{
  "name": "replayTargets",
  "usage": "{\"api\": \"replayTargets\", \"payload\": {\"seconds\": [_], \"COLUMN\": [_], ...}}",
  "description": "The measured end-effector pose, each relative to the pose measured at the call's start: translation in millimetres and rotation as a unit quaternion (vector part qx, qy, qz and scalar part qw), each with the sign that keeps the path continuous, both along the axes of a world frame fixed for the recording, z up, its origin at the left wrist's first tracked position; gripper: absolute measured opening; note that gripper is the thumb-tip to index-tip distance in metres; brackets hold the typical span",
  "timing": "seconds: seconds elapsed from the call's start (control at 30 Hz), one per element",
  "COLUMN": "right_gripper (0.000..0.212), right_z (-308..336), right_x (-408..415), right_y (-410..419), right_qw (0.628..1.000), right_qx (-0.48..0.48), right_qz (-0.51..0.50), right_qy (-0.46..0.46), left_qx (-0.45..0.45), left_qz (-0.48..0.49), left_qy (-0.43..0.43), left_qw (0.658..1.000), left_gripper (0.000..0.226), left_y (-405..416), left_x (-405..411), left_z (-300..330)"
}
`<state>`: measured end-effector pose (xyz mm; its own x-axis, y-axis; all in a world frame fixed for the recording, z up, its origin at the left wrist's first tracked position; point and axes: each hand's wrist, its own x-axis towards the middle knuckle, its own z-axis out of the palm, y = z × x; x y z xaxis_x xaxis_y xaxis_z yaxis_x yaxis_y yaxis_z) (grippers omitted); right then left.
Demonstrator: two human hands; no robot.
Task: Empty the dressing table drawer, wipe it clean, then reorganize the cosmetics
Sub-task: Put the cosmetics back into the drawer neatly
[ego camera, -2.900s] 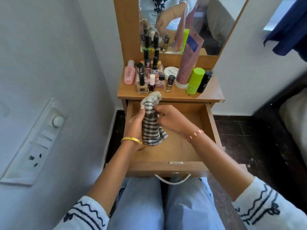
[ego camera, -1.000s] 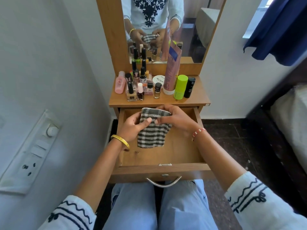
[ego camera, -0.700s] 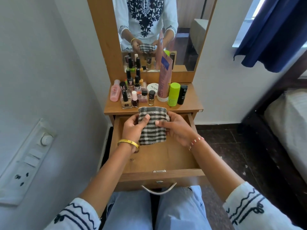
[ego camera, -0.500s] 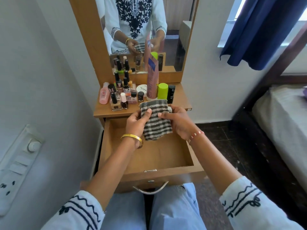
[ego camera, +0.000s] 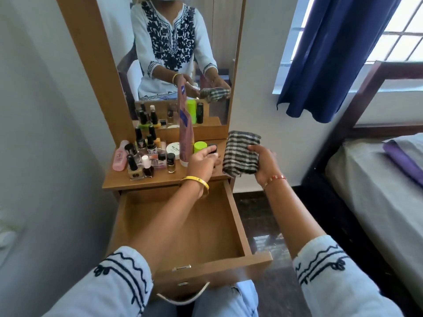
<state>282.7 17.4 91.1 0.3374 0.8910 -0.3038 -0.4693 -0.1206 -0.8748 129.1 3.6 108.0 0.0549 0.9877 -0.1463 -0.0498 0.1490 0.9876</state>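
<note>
The wooden drawer (ego camera: 236,221) stands pulled out over my lap, with nothing inside it. On the dressing table top (ego camera: 160,179) stand the cosmetics: a pink bottle (ego camera: 119,156), several nail polish bottles (ego camera: 146,154), a white jar (ego camera: 172,147), a tall pink tube (ego camera: 185,136) and a green bottle (ego camera: 199,146). My left hand (ego camera: 202,163) curls its fingers around a black bottle (ego camera: 212,148) beside the green one. My right hand (ego camera: 263,163) holds a folded black-and-white striped cloth (ego camera: 240,152) above the top's right end.
A mirror (ego camera: 178,53) rises behind the cosmetics. A bed (ego camera: 377,191) with a dark frame lies close on the right, under a blue curtain (ego camera: 332,53). A white wall hems in the left side. Dark floor (ego camera: 258,216) shows between drawer and bed.
My left hand let go of the cloth and reached to the black bottle. My right hand carried the folded cloth up and right, out of the drawer. The view tilted up and right.
</note>
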Motion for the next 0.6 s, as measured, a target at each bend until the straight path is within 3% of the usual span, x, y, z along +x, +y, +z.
{"api": "replayTargets", "payload": {"seconds": [0.27,0.6], "right_gripper": [0.029,0.032], "right_z": [-3,-23], "right_x": [7,-9], "right_y": [53,115], "right_qw": [0.997,0.989], "right_qx": [-0.041,-0.073], "right_qz": [-0.032,0.079], "right_qy": [-0.05,-0.103], "left_qx": [0.022,0.048], "left_qz": [0.014,0.006], "left_qy": [0.043,0.052], "left_qw": [0.999,0.998], "left_gripper": [0.029,0.029], "left_y": [20,44], "left_x": [1,9], "left_z": [12,23]}}
